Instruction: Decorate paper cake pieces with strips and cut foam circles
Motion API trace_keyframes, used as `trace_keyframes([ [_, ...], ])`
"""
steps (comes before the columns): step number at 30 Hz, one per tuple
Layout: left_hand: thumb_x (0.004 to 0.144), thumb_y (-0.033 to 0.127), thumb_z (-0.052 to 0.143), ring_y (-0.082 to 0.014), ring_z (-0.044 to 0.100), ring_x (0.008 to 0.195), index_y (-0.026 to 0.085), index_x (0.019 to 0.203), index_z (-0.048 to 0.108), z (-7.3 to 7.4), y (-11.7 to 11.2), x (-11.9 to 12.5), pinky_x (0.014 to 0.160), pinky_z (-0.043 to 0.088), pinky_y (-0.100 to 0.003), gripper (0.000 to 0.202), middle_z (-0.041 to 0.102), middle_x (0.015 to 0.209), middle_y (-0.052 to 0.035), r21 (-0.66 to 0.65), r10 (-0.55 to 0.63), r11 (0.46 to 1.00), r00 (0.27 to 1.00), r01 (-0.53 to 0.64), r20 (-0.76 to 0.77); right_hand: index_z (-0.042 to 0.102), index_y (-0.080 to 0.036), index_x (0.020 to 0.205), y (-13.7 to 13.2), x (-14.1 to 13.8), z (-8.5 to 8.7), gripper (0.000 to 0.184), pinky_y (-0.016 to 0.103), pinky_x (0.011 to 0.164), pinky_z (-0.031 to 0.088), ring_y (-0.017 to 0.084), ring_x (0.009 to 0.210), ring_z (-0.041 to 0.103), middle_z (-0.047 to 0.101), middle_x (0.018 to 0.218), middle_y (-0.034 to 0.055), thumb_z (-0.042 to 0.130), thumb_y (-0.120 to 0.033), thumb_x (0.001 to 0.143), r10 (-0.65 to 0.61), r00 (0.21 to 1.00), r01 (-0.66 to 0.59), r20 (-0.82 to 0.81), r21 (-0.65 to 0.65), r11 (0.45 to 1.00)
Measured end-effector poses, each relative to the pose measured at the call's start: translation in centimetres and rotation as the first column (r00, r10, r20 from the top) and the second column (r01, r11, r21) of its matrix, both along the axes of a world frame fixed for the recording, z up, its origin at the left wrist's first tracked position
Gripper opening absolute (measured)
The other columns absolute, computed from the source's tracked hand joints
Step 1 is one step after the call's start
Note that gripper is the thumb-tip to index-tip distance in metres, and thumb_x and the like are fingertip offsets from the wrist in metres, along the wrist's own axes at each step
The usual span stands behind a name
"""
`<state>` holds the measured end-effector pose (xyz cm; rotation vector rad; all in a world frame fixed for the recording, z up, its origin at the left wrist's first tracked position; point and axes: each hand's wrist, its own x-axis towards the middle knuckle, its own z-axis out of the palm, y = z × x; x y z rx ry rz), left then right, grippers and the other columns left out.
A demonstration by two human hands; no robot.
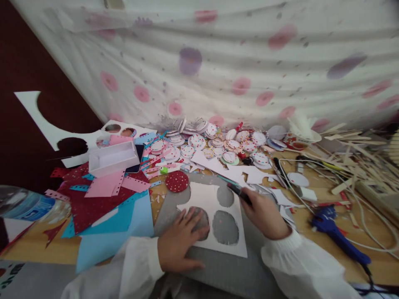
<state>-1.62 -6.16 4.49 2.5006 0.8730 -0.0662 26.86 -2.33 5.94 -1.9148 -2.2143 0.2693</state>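
Observation:
My left hand (pixel 182 241) lies flat with its fingers spread, pressing on a sheet of white card (pixel 204 195). Several rounded holes are cut in the card, which rests on a grey mat (pixel 165 216). In my right hand (pixel 264 211) is a black-handled craft knife (pixel 238 192), held near the card's upper right edge and pointing left. Its tip is hard to make out. A dark red disc with pale dots (pixel 177 182) sits just beyond the card's upper left corner.
Decorated paper discs (pixel 197 142) are piled along the back. On the left are coloured paper sheets (pixel 118 224), a white box (pixel 114 158) and a plastic bottle (pixel 28 203). A blue glue gun (pixel 339 236), its cable and wooden sticks (pixel 368 153) lie on the right.

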Motion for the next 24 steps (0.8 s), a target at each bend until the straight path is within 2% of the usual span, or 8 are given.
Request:
trace_keyframes([
  [2,0.074,0.066,0.066,-0.0467,0.005,0.147,0.026,0.153,0.023,-1.0,-1.6,0.8,0.112,0.011,-0.071,0.099,0.01,0.161,-0.0201,-0.035,0.026,0.999,0.999,-0.028,-0.04,0.061,-0.023,0.105,-3.0,1.6,-1.6,0.021,0.035,0.065,0.053,0.025,0.079,0.072,0.074,0.092,0.0067,0.045,-0.022,0.092,0.017,0.999,-0.017,-0.036,-0.001,1.0],
  [6,0.081,0.066,0.057,-0.0439,0.003,0.148,0.028,0.155,0.014,-1.9,-3.8,1.4,0.112,0.006,-0.072,0.093,0.005,0.161,-0.0196,-0.027,0.058,0.998,0.997,-0.059,-0.047,0.062,-0.02,0.11,-5.8,4.9,-4.5,0.026,0.041,0.087,0.055,0.027,0.108,0.068,0.068,0.121,0.0132,0.048,-0.026,0.089,0.024,0.995,-0.013,-0.098,0.112,0.994],
  [11,0.084,0.069,0.05,-0.0426,0.009,0.148,0.024,0.153,0.023,-1.9,-4.7,1.8,0.114,0.008,-0.07,0.087,0.01,0.161,-0.0192,-0.01,0.052,0.999,0.997,-0.051,0.053,0.064,-0.018,0.098,-5.0,5.8,-2.9,0.031,0.042,0.075,0.055,0.028,0.088,0.068,0.071,0.091,0.0107,0.047,-0.043,0.092,-0.145,0.94,0.217,-0.309,0.213,0.953],
  [14,0.093,0.059,0.043,-0.0374,0.018,0.148,0.016,0.149,0.03,-0.7,-4.3,2.5,0.116,0.022,-0.06,0.072,0.019,0.16,-0.0206,-0.002,0.157,0.987,0.97,-0.16,0.184,0.061,-0.021,0.081,-5.1,3.4,-0.5,0.037,0.029,0.049,0.045,0.019,0.057,0.056,0.057,0.064,0.0018,0.039,-0.048,0.095,-0.2,0.737,0.292,-0.646,0.036,0.956],
  [16,0.096,0.052,0.043,-0.032,0.032,0.143,0.014,0.144,0.034,0.6,-3.8,3.4,0.112,0.036,-0.049,0.062,0.032,0.154,-0.0208,0.0,0.256,0.963,0.911,-0.27,0.324,0.059,-0.021,0.078,-5.7,1.0,0.8,0.038,0.026,0.044,0.039,0.015,0.05,0.049,0.052,0.061,-0.0009,0.041,-0.05,0.094,-0.178,0.533,0.159,-0.827,-0.109,0.981],
  [18,0.096,0.051,0.045,-0.0281,0.052,0.126,0.015,0.133,0.045,2.2,-3.3,4.3,0.102,0.046,-0.042,0.052,0.054,0.135,-0.0185,-0.006,0.279,0.952,0.856,-0.307,0.436,0.062,-0.021,0.083,-6.3,-1.5,1.7,0.031,0.026,0.053,0.044,0.015,0.058,0.053,0.056,0.067,-0.0001,0.051,-0.048,0.091,-0.054,0.405,-0.079,-0.913,-0.093,0.993],
  [21,0.099,0.046,0.042,-0.0225,0.066,0.087,0.016,0.1,0.058,4.1,-2.5,5.1,0.075,0.052,-0.033,0.034,0.068,0.091,-0.0091,0.021,0.253,0.959,0.891,-0.282,0.377,0.062,-0.02,0.089,-7.0,-4.0,2.2,0.022,0.026,0.06,0.045,0.015,0.068,0.057,0.062,0.077,0.0021,0.064,-0.041,0.084,0.004,0.281,-0.323,-0.96,-0.09,0.942],
  [24,0.1,0.046,0.038,-0.0215,0.067,0.077,0.016,0.095,0.057,4.9,-1.8,4.9,0.065,0.048,-0.03,0.036,0.069,0.084,-0.0065,0.12,0.151,0.976,0.957,-0.184,0.246,0.059,-0.019,0.084,-7.0,-4.9,2.1,0.022,0.02,0.046,0.031,0.008,0.049,0.04,0.048,0.058,-0.0055,0.062,-0.041,0.085,-0.161,0.147,-0.375,-0.976,-0.206,0.904],
])
